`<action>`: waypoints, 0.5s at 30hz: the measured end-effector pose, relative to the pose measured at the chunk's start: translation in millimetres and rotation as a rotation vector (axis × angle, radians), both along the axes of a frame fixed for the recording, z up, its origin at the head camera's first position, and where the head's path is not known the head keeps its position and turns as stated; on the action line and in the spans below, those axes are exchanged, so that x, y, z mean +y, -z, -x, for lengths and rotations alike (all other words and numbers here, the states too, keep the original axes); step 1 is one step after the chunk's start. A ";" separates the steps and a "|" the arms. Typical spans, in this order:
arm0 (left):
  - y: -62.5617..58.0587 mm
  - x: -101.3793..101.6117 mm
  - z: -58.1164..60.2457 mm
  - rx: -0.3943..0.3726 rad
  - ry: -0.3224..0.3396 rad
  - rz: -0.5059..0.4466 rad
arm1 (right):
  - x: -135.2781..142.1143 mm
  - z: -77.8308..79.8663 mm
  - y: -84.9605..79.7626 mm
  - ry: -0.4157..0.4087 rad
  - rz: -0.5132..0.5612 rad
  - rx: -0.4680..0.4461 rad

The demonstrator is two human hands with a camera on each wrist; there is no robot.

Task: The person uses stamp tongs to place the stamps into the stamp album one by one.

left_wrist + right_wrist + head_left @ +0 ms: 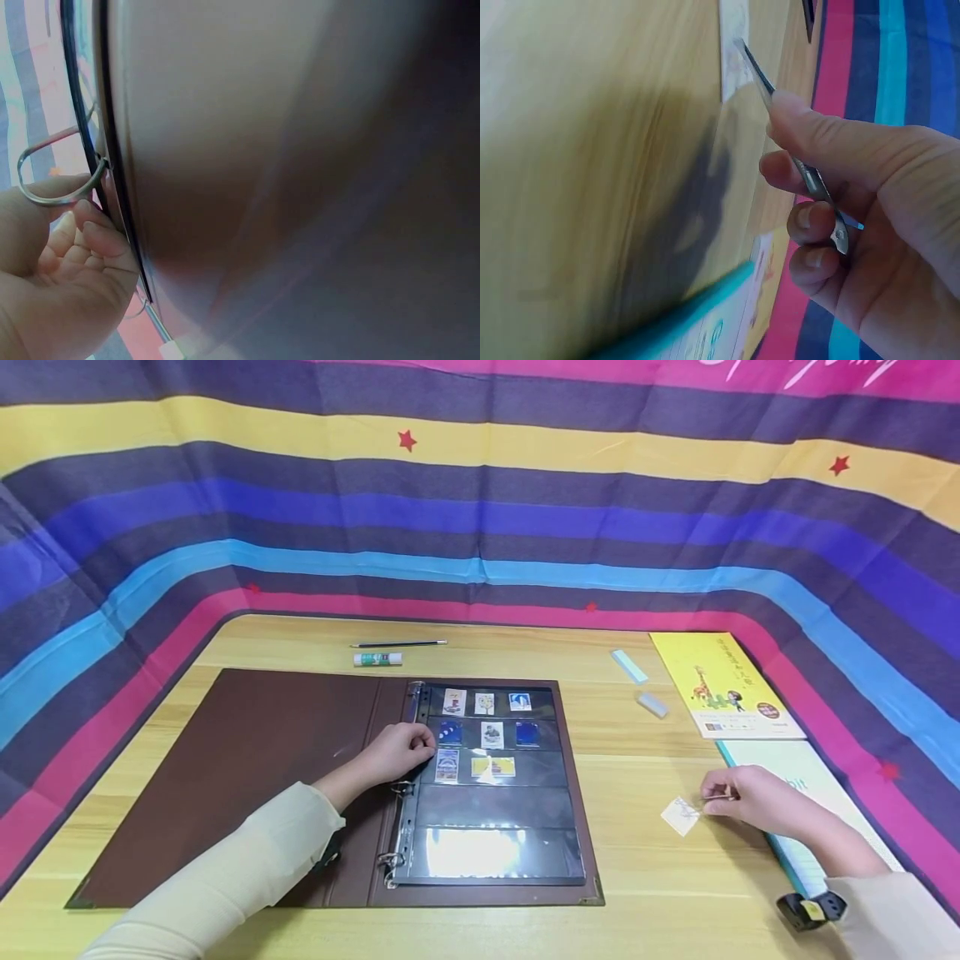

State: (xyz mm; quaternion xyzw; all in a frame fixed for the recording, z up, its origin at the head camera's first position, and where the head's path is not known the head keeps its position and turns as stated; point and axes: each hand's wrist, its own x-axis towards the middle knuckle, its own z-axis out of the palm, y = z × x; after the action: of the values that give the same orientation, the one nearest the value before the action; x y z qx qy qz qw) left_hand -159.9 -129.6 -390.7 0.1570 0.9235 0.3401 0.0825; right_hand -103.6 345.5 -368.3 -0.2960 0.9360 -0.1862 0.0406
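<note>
My right hand [753,802] grips a pair of metal tweezers [810,176] between thumb and curled fingers. The tips of the tweezers meet the edge of a small pale stamp [680,817], which is turned cornerwise above the table right of the album. A brown ring-binder stamp album [247,760] is spread out, with a black pocket page [495,807] on its right side holding several stamps in the upper rows. My left hand [397,750], fingers loosely curled, rests at the page's left edge, beside a metal ring [56,201].
Behind the album lie a glue stick [377,659] and a pencil [399,644]. To the right are a pale blue strip [628,666], an eraser-like block [652,704], a yellow booklet [723,681] and a teal-edged notebook [795,768]. A striped cloth [480,518] rises behind the table.
</note>
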 end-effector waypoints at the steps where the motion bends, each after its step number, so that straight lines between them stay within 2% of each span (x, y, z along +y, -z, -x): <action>1: 0.1 -0.1 0.1 0.001 0.001 -0.001 | -3.2 2.2 -0.1 0.017 -0.007 -0.002; 7: -0.8 0.7 0.1 0.006 0.008 -0.004 | -14.4 14.1 -1.5 0.074 -0.026 -0.022; 15: 0.0 -0.3 -0.2 0.007 0.003 -0.003 | -11.5 23.4 0.2 0.062 -0.096 0.060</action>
State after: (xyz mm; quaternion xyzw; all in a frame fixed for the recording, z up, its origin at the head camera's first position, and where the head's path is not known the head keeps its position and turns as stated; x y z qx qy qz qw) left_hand -159.8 -129.9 -390.7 0.1599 0.9229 0.3410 0.0797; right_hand -126.9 334.0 -368.5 -0.2698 0.9534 -0.1335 0.0210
